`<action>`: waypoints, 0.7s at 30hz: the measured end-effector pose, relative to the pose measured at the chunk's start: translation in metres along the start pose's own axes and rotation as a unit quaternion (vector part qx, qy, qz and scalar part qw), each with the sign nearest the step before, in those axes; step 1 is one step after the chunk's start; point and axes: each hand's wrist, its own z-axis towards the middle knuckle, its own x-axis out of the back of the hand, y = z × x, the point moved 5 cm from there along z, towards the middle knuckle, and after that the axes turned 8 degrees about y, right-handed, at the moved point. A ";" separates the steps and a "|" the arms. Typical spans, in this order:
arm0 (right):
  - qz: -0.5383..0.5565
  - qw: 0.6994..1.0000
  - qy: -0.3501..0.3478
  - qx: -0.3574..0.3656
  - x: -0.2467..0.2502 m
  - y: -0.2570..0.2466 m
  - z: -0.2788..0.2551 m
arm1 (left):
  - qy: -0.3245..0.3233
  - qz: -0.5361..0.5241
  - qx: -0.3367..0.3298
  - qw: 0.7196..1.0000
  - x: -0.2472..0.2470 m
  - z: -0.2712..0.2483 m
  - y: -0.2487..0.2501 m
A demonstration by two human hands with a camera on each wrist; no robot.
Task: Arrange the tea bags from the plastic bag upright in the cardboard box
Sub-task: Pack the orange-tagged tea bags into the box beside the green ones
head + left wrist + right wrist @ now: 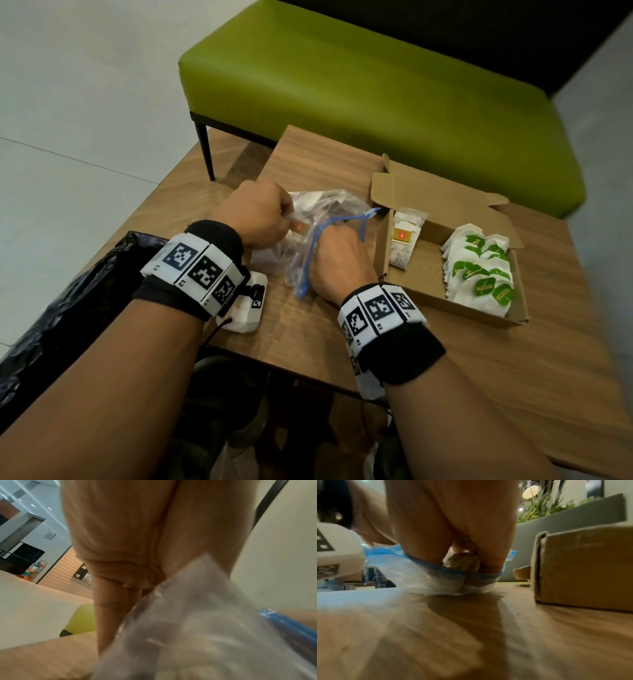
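Note:
A clear plastic bag (308,246) with a blue zip strip lies on the wooden table (513,394) left of the open cardboard box (428,257). My left hand (274,219) pinches the bag's upper edge; in the left wrist view the film (197,628) fills the space under my curled fingers (109,608). My right hand (337,253) reaches into the bag's mouth, and in the right wrist view (464,553) it grips a tea bag (462,562) inside the blue rim. In the box, green-tagged tea bags (479,270) stand in rows at the right and a red-tagged stack (404,240) sits at the left.
A green bench (376,85) stands behind the table. Beneath my left wrist, near the table's edge, rests a white device (243,308). A black plastic sack (85,291) sits to the left. The box's side wall (583,566) rises close to the right of my right hand.

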 end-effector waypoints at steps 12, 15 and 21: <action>0.018 0.998 0.052 -0.012 -0.006 0.005 0.010 | -0.032 -0.045 0.034 0.998 -0.001 -0.003 0.005; 0.067 0.995 0.076 -0.027 0.006 0.005 0.009 | -0.006 -0.084 0.079 0.993 0.001 -0.001 -0.001; 0.109 0.990 0.079 -0.051 0.018 0.003 -0.002 | 0.057 -0.112 0.133 0.983 0.005 0.000 -0.008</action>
